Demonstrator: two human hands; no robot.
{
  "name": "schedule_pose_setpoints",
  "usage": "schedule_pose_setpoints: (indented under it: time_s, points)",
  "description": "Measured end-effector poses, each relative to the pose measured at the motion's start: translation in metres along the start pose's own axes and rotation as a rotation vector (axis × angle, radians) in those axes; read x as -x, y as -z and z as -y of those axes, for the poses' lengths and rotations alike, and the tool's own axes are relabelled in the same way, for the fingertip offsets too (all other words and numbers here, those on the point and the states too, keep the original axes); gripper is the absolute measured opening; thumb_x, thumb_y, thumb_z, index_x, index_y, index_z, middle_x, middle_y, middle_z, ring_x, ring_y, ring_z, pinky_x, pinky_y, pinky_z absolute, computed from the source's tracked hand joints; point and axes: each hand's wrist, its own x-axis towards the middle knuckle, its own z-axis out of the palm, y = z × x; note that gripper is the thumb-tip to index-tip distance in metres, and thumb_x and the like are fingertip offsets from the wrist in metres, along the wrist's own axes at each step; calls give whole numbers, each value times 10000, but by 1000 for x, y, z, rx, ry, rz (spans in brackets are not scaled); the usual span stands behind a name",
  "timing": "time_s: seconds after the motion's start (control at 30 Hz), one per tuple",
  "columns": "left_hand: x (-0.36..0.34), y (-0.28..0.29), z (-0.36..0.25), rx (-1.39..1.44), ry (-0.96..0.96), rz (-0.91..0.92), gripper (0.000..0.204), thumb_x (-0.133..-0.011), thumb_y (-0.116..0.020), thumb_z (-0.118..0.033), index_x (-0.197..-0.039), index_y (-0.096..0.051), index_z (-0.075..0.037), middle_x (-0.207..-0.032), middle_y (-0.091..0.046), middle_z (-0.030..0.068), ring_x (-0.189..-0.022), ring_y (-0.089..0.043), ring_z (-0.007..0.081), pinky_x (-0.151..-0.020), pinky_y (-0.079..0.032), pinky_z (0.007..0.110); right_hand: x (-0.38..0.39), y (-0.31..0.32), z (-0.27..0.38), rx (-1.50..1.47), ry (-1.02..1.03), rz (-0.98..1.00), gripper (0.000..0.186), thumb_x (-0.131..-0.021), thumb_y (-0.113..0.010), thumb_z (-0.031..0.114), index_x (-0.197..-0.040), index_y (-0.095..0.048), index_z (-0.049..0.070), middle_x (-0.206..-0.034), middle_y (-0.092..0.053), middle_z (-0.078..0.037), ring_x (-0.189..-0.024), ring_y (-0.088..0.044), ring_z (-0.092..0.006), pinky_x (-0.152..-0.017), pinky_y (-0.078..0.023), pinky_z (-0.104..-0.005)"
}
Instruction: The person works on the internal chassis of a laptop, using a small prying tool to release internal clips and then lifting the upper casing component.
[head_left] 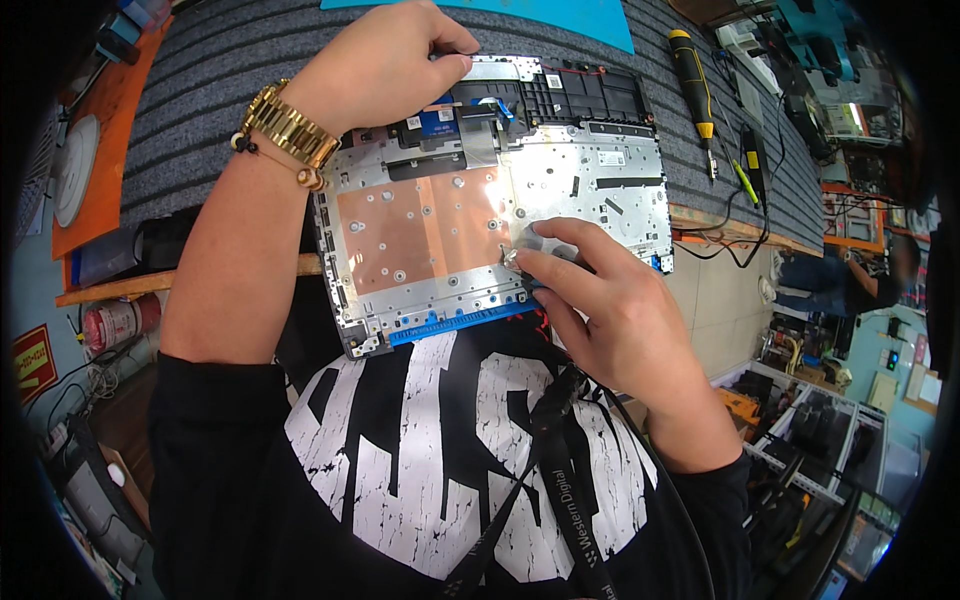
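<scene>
A laptop palm rest panel (617, 205) lies underside up, half over the near edge of the bench, its silver metal backing showing a large copper-coloured sheet (415, 240). My left hand (385, 62) reaches to the far edge with thumb and fingers closed on the rim. Close to the right edge of the copper sheet, the fingertips of my right hand (610, 305) are drawn together at a small shiny, foil-like piece (513, 260); its exact kind is unclear. Blue stickers and a ribbon cable (482, 145) sit near the panel's far side, partly behind my left wrist.
On the grey ribbed mat (230, 60) to the right lie a yellow-and-black screwdriver (692, 85), a bright green pen-like tool (744, 183) and a black cabled tool (755, 160). A blue mat (560, 15) is at the back. Another person (850, 280) is farther right.
</scene>
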Motion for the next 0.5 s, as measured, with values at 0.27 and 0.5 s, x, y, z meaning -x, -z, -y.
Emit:
schedule_pose_setpoints:
  time_s: [0.27,0.5]
  points:
    - [0,0,0,-1,13,7,347,-1120,-753,-218,-1385,-856,-19,-1236,-782,135,-1108,-780,289,-1013,-628,406,1,-1,5,26,-20,20,411,-934,-834,23,-1341,-825,75,-1429,-760,-197,-1180,-796,-413,-973,-669,-496]
    - [1,1,-1,-14,9,0,345,-1124,-748,-217,-1387,-857,-21,-1232,-778,131,-1092,-781,280,-1003,-628,407,2,0,8,56,-7,28,449,-926,-853,37,-1373,-817,77,-1434,-759,-203,-1187,-793,-416,-979,-671,-490]
